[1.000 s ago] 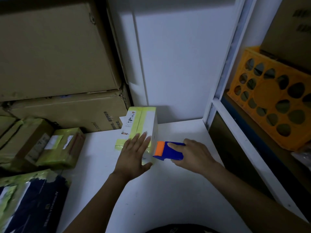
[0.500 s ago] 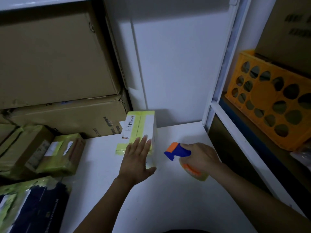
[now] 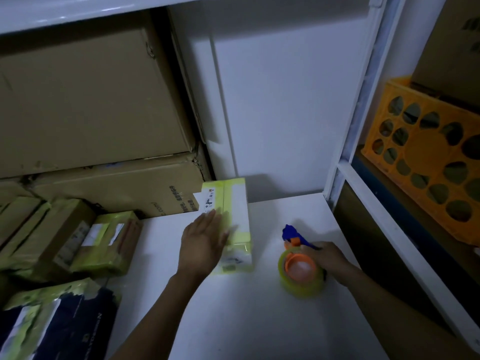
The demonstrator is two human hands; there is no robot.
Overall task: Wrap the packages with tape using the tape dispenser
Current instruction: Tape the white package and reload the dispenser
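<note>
A white box wrapped in yellow-green tape (image 3: 235, 211) lies on the white table (image 3: 259, 320) with a shipping label on top. My left hand (image 3: 204, 242) rests flat on its near left part, fingers straight. To the right, the blue and orange tape dispenser (image 3: 298, 263) with its yellow-green tape roll stands on the table. My right hand (image 3: 328, 261) grips its blue handle from the right side.
Taped packages (image 3: 104, 242) lie at the table's left, with a dark package (image 3: 57, 326) at the near left. Big cardboard boxes (image 3: 85, 105) are stacked behind them. A white shelf post (image 3: 350, 141) and an orange crate (image 3: 428, 157) stand on the right.
My right hand pulled the dispenser away from the box's right side, moved it right and set it down on the table. My left hand slid a little to the left on the box.
</note>
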